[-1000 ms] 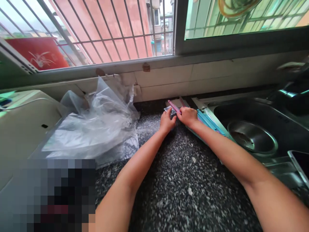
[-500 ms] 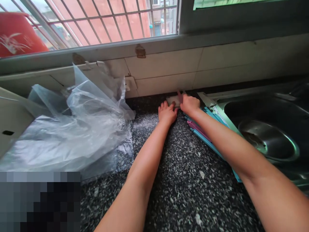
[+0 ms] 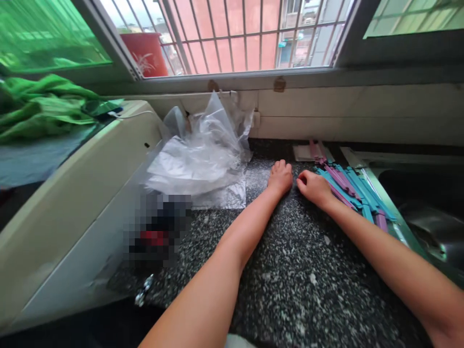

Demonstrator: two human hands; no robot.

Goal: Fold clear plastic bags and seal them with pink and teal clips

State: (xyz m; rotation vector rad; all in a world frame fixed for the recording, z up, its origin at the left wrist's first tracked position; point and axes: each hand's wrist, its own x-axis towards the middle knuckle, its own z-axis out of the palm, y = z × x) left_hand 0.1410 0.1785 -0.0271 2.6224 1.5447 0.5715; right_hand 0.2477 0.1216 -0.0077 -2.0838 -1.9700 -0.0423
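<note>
My left hand lies on the speckled black counter, palm down, its fingers forward and slightly apart, near a flat clear packet. Close to its right, my right hand has curled fingers, thumb and forefinger meeting in a loop; whether something small is between them is hidden. Beyond and right of that hand lies a loose pile of thin plastic strips, some blue, others pink. A few pink strips rest across the packet by the wall.
Crumpled clear plastic bags lie left of my hands. A steel sink borders the counter on the right. A cream appliance with green cloth on top stands at far left. Behind are a tiled wall and barred window.
Both hands have drawn back toward me from the clear packet. The pink strip at my right hand now lies on the packet. My view has turned left, showing the appliance and more strips.
</note>
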